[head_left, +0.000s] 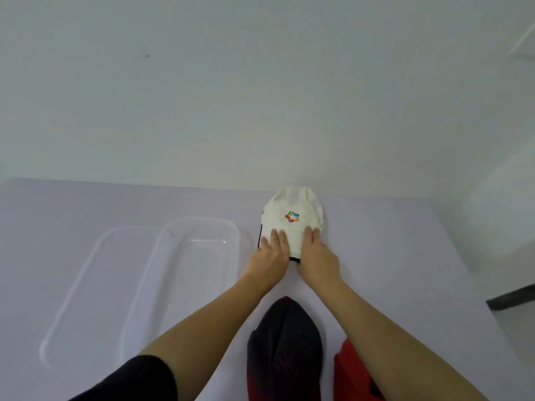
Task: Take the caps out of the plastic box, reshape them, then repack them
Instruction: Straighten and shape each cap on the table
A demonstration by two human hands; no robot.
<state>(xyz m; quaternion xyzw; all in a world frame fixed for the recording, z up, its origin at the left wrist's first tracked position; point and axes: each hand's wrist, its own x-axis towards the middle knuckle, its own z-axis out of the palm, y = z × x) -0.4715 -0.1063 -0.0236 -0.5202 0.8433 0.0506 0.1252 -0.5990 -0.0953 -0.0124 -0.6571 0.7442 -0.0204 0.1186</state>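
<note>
A white cap [292,209] with a multicoloured logo lies on the pale table, its brim toward me. My left hand [272,253] and my right hand [317,253] both rest flat on the brim, fingers spread over it, thumbs hidden. A clear plastic box [231,227] stands to the left of the cap with nothing inside. Its clear lid [86,279] lies flat beside it, farther left. A dark cap [285,342] lies near me between my forearms, and a red cap [353,374] is at its right, cut off by the frame's bottom edge.
The table [405,256] ends at a white wall behind the white cap. Its right edge slants down toward me, with a dark object [512,298] beyond it on the floor side.
</note>
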